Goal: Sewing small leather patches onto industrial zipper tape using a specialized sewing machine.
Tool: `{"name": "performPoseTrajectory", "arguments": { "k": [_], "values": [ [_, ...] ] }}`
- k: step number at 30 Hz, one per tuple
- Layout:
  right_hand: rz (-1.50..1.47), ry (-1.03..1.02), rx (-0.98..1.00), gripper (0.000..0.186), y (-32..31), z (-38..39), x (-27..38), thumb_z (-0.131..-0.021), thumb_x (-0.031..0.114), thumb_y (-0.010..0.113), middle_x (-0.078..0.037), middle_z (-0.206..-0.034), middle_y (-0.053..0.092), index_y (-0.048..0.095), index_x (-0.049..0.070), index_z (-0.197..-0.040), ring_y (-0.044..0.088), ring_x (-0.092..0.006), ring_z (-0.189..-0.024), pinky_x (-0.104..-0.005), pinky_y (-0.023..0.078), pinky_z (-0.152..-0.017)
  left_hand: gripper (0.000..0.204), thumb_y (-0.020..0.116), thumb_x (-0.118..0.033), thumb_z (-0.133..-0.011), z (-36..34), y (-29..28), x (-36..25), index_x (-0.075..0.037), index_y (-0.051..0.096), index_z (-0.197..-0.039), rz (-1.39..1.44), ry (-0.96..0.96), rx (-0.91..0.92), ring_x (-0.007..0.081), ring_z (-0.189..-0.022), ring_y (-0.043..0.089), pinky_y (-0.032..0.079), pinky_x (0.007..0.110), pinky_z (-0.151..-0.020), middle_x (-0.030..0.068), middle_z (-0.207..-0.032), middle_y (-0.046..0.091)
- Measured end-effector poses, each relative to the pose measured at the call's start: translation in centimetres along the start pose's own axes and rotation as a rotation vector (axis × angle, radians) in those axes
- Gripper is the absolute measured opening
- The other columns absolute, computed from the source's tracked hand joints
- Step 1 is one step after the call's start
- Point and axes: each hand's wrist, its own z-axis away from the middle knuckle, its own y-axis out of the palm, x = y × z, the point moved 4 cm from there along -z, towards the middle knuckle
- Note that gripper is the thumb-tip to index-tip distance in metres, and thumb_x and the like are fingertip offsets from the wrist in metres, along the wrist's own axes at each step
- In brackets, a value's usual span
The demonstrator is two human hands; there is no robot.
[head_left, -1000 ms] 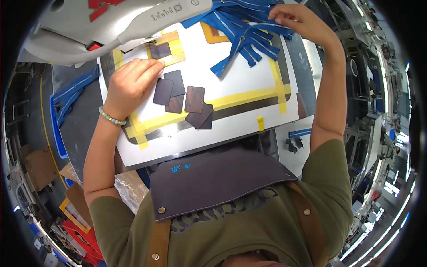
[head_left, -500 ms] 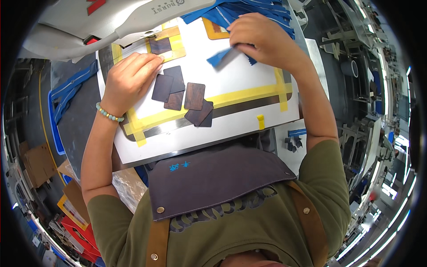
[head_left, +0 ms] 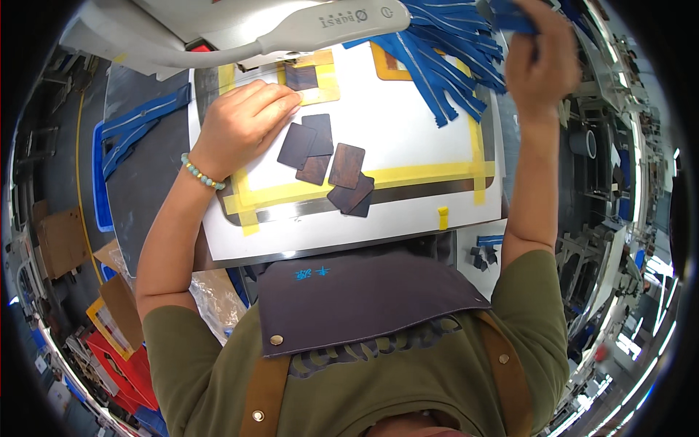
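Observation:
My left hand [head_left: 244,124] has its bent fingers together on the near edge of a yellow-taped frame [head_left: 328,90] with a dark square [head_left: 300,76] inside, just below the machine's needle area. My right hand [head_left: 540,76], blurred at the upper right, is closed on a blue piece [head_left: 515,19], apparently zipper tape, beside a heap of blue zippers [head_left: 444,91]. Several small dark brown rounded cards [head_left: 346,164] lie in loose overlapping piles on the white board [head_left: 408,226], right of and below my left hand. An orange-yellow frame [head_left: 387,69] lies partly under the zippers.
A sewing machine [head_left: 218,18] with a grey arm spans the upper left. At left are more blue zippers [head_left: 145,113] and a blue tray [head_left: 102,204]. Cardboard [head_left: 58,240] and a red crate [head_left: 109,364] sit lower left. A lower shelf [head_left: 473,273] shows at right.
My right hand came down into the zipper heap, then swung up and right, carrying a blue piece. My left hand stayed at the taped frame. The whole view has shifted slightly.

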Motion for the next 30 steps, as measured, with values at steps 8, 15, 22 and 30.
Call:
{"name": "performPoseTrajectory", "arguments": {
  "k": [8, 15, 22, 30],
  "values": [
    [-0.404, 0.381, 0.468, 0.034, 8.2, 3.4, 6.3, -0.090, -0.004, 0.067, -0.015, -0.111, 0.075, 0.075, 0.006, -0.122, 0.072, -0.0339, -0.103, -0.0405, 0.059, -0.089, 0.018, 0.083, -0.008, -0.087, 0.2, -0.5, 0.1, -0.004, 0.076, -0.104, -0.023, 0.010, -0.015, 0.0235, -0.084, 0.073, 0.056, 0.033, -0.067, 0.0076, -0.099, 0.077],
    [-0.366, 0.088, 0.486, 0.041, 11.1, 3.1, 10.9, -0.083, 0.004, 0.072, -0.008, -0.119, 0.072, 0.074, 0.005, -0.124, 0.068, -0.0286, -0.110, -0.0431, 0.054, -0.096, 0.016, 0.083, -0.007, -0.086, 0.1, -1.2, -0.2, -0.004, 0.074, -0.098, -0.044, -0.006, -0.104, 0.0235, -0.082, 0.073, 0.056, 0.033, -0.067, 0.0066, -0.095, 0.074],
    [-0.228, -0.027, 0.567, 0.041, 12.3, 5.2, 10.5, -0.091, 0.013, 0.066, -0.006, -0.125, 0.070, 0.072, 0.003, -0.130, 0.065, -0.0229, -0.118, -0.0383, 0.051, -0.096, 0.022, 0.085, -0.012, -0.086, 0.0, -0.3, -0.4, -0.004, 0.077, -0.105, -0.081, -0.071, -0.020, 0.0242, -0.089, 0.073, 0.059, 0.034, -0.073, 0.0066, -0.104, 0.074],
    [-0.193, -0.048, 0.583, 0.042, 12.7, 5.4, 11.1, -0.092, 0.012, 0.065, -0.004, -0.127, 0.069, 0.070, 0.003, -0.133, 0.065, -0.0205, -0.117, -0.0366, 0.050, -0.096, 0.034, 0.083, -0.017, -0.089, -0.4, 0.4, -0.5, -0.003, 0.077, -0.119, -0.076, -0.128, 0.064, 0.0248, -0.098, 0.074, 0.061, 0.036, -0.085, 0.0076, -0.126, 0.076]
  ]
}}
